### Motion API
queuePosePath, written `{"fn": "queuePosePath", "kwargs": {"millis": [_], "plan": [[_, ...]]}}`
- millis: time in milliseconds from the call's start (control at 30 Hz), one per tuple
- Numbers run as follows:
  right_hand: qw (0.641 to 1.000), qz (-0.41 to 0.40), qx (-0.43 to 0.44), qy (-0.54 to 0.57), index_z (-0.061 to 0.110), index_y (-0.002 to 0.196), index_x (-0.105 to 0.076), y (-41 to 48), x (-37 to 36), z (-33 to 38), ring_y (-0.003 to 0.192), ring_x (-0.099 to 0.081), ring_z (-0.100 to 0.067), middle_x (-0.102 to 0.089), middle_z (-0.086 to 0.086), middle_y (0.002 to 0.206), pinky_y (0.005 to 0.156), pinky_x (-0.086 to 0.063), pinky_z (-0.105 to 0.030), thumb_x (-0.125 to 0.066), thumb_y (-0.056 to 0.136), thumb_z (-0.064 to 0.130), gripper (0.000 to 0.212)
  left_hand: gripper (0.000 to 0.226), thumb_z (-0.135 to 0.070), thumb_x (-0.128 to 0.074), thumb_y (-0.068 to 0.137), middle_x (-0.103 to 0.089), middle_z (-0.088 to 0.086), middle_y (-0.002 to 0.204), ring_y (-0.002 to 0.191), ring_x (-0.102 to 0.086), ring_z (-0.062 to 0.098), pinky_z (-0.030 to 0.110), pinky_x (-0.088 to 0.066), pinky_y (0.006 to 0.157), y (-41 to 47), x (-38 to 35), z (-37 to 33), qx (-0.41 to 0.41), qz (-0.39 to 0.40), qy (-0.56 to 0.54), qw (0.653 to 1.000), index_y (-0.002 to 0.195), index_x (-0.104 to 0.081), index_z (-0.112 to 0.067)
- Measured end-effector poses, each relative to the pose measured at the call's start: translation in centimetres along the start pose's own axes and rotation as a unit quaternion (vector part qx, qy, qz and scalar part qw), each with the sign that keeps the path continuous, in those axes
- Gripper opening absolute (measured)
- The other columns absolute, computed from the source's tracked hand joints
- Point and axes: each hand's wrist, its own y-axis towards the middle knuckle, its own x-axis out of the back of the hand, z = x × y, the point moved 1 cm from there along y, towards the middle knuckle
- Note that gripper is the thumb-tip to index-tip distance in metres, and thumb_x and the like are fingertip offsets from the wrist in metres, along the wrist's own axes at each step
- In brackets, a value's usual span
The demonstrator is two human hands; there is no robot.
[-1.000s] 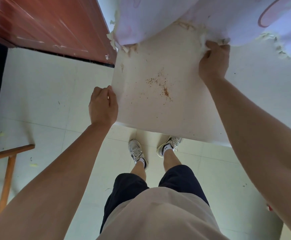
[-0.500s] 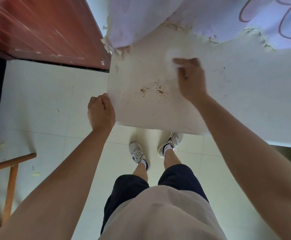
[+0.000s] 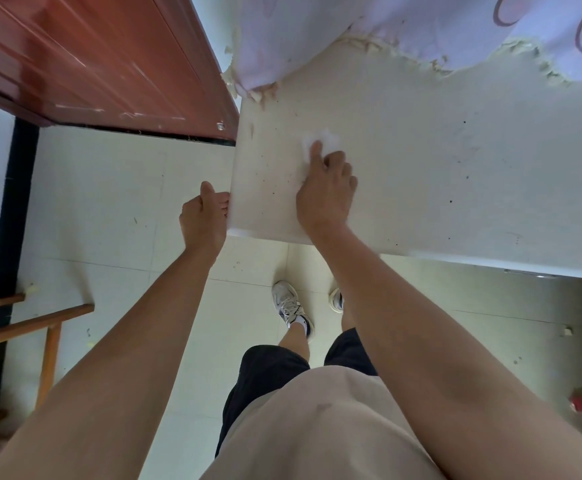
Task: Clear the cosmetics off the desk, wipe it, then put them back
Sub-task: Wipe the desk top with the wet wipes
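Right hand [image 3: 326,188], fingers curled, presses a crumpled white tissue [image 3: 324,138] onto the tabletop [image 3: 438,168], which runs left to right; left hand [image 3: 202,216] grips its left edge.

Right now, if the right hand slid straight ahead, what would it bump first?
Past the tissue it holds, the right hand would probably meet the lilac cover, its ragged edge lying on the desk.
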Motion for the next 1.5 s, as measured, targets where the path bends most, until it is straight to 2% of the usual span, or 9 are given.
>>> {"fn": "queuePosePath", "kwargs": {"millis": [233, 500, 567, 833, 1033, 1167, 1300, 1433, 1500], "plan": [[0.971, 0.062, 0.193, 0.125, 0.020, 0.141, -0.048, 1.2, 2.2, -0.8, 0.102, -0.054, -0.031, -0.048, -0.012, 0.119, 0.089, -0.047, -0.040, -0.043, 0.094, 0.006, 0.050, 0.051, -0.037, -0.030, 0.103, -0.073, 0.006, 0.094, 0.090, -0.070, 0.019, 0.031, -0.056, 0.079, 0.2, 0.5, 0.3, 0.070, 0.025, -0.053, 0.996, 0.097, -0.070, -0.006], [0.982, -0.085, -0.145, 0.089, 0.019, 0.139, -0.048, 5.4, 6.0, -14.9, 0.112, -0.054, -0.039, -0.046, -0.019, 0.130, 0.095, -0.043, -0.040, -0.041, 0.096, 0.015, 0.044, 0.029, -0.025, -0.042, 0.095, -0.070, 0.002, 0.092, 0.088, -0.063, 0.019, 0.038, -0.052, 0.086, 0.1, 0.2, 1.3, 0.070, 0.013, -0.031, 0.997, 0.078, -0.064, -0.020], [0.983, -0.090, -0.149, 0.063, 0.015, 0.139, -0.048, 4.5, 5.0, -13.9, 0.111, -0.054, -0.041, -0.046, -0.020, 0.128, 0.092, -0.043, -0.043, -0.041, 0.097, 0.017, 0.043, 0.027, -0.023, -0.043, 0.095, -0.069, -0.001, 0.089, 0.086, -0.062, 0.016, 0.036, -0.052, 0.087, 0.2, 0.5, 1.8, 0.087, 0.017, -0.049, 0.995, 0.081, -0.065, -0.018], [0.986, 0.014, 0.149, 0.072, 0.007, 0.132, -0.054, -1.6, -1.8, 4.3, 0.089, -0.056, -0.035, -0.056, -0.017, 0.106, 0.079, -0.044, -0.042, -0.049, 0.093, 0.011, 0.040, 0.027, -0.023, -0.044, 0.100, -0.069, 0.004, 0.092, 0.084, -0.066, 0.018, 0.035, -0.054, 0.078, -0.8, 2.9, 3.1, 0.143, 0.072, -0.081, 0.984, 0.096, -0.067, -0.010], [0.925, 0.153, 0.300, 0.178, 0.016, 0.122, -0.067, -2.0, -2.0, 8.6, 0.094, -0.063, -0.025, -0.061, -0.008, 0.111, 0.085, -0.048, -0.032, -0.050, 0.095, 0.008, 0.033, 0.024, -0.019, -0.043, 0.092, -0.072, 0.000, 0.087, 0.075, -0.058, 0.016, 0.024, -0.040, 0.059, -0.2, 5.7, 4.2, 0.120, -0.066, 0.024, 0.990, 0.102, -0.063, -0.013], [0.952, 0.026, 0.178, 0.247, 0.016, 0.121, -0.067, 1.7, 1.2, 3.2, 0.085, -0.062, -0.021, -0.056, -0.005, 0.105, 0.081, -0.041, -0.016, -0.051, 0.092, 0.011, 0.034, 0.025, -0.016, -0.038, 0.088, -0.060, 0.001, 0.075, 0.057, -0.044, 0.015, 0.021, -0.031, 0.049, 0.8, 4.6, 3.6, 0.110, -0.095, 0.069, 0.987, 0.091, -0.060, -0.003], [0.972, -0.103, 0.006, 0.212, 0.015, 0.132, -0.058, 5.8, 5.0, -6.2, 0.094, -0.059, -0.025, -0.049, -0.014, 0.120, 0.085, -0.033, -0.011, -0.046, 0.092, 0.010, 0.042, 0.017, -0.018, -0.046, 0.086, -0.065, -0.001, 0.079, 0.069, -0.055, 0.017, 0.028, -0.041, 0.060, 0.8, 1.6, 2.0, 0.071, -0.019, 0.017, 0.997, 0.076, -0.060, -0.016], [0.973, -0.105, -0.165, 0.121, 0.016, 0.139, -0.049, 7.2, 6.2, -11.5, 0.107, -0.056, -0.032, -0.042, -0.016, 0.132, 0.092, -0.038, -0.028, -0.039, 0.096, 0.010, 0.045, 0.017, -0.020, -0.045, 0.085, -0.058, -0.007, 0.071, 0.065, -0.049, 0.015, 0.024, -0.035, 0.053, 0.1, 0.0, 1.1, 0.031, -0.014, 0.080, 0.996, 0.077, -0.060, -0.017], [0.986, -0.082, -0.137, 0.057, 0.015, 0.139, -0.049, 6.8, 4.8, -9.8, 0.108, -0.055, -0.038, -0.044, -0.018, 0.128, 0.094, -0.041, -0.040, -0.039, 0.094, 0.011, 0.046, 0.016, -0.020, -0.047, 0.086, -0.060, -0.006, 0.074, 0.068, -0.050, 0.015, 0.024, -0.035, 0.053, 0.1, 0.0, 1.5, 0.043, -0.022, 0.060, 0.997, 0.080, -0.061, -0.016]]}}
